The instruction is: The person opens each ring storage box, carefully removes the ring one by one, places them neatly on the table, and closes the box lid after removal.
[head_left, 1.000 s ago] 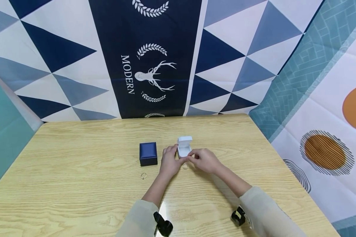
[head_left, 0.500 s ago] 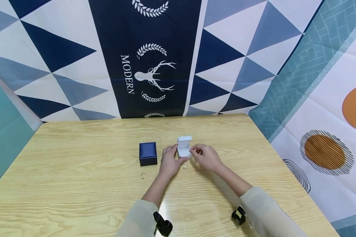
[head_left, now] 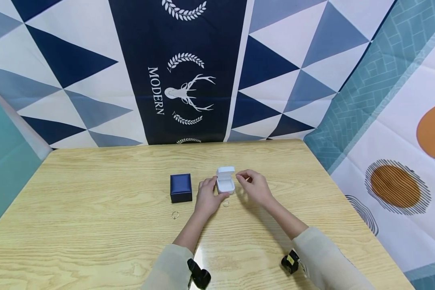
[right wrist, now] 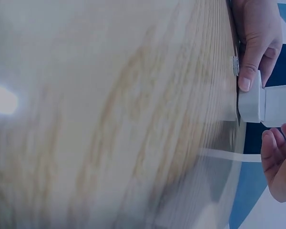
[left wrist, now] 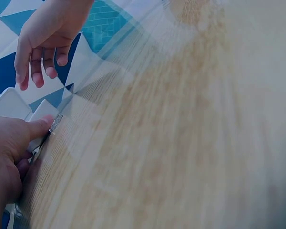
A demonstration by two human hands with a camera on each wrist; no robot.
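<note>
A white ring box [head_left: 225,185] stands on the table with its lid raised. My left hand [head_left: 206,197] grips its base, the thumb across the front and the fingers along the left side. Just right of the lid is my right hand [head_left: 254,187], apart from the box in the head view. Its fingers hang loosely bent with nothing between them in the left wrist view, where this hand [left wrist: 55,28] shows above the box. A thin ring [head_left: 226,204] lies in front of the box, close to the left thumb; the right wrist view shows this ring [right wrist: 235,66] too.
A dark blue box [head_left: 181,188] with its lid down stands left of my left hand. Another ring [head_left: 175,215] lies in front of it on the wooden table [head_left: 105,225]. A patterned cloth [head_left: 188,96] hangs behind the table's far edge.
My right hand has come away from the white ring box's front right corner, moving up and right to beside the lid. The left hand keeps its grip, and the rings stay put.
</note>
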